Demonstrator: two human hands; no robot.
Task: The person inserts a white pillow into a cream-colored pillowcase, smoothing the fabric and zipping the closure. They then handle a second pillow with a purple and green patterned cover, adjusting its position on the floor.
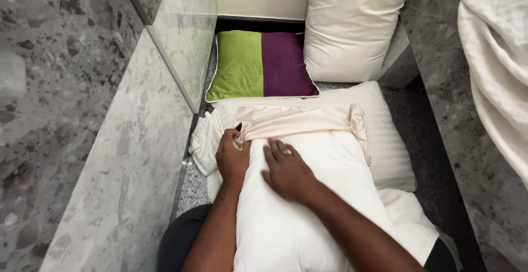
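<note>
White pillow (308, 206), lower frame, cut off below; cream pillowcase (297, 121) bunched at top. Left hand (232, 159) grips its edge; right hand (289, 173) lies flat, open.

Both bare forearms enter from bottom edge, angled up and inward. Left hand (231, 159): palm down, fingers curled at tips, pinching closed. Right hand (287, 172): flat, palm down, fingers extended and slightly spread, pressing; ring on one finger. Right forearm runs diagonally from lower right. Hands just beside each other, not touching.
</note>
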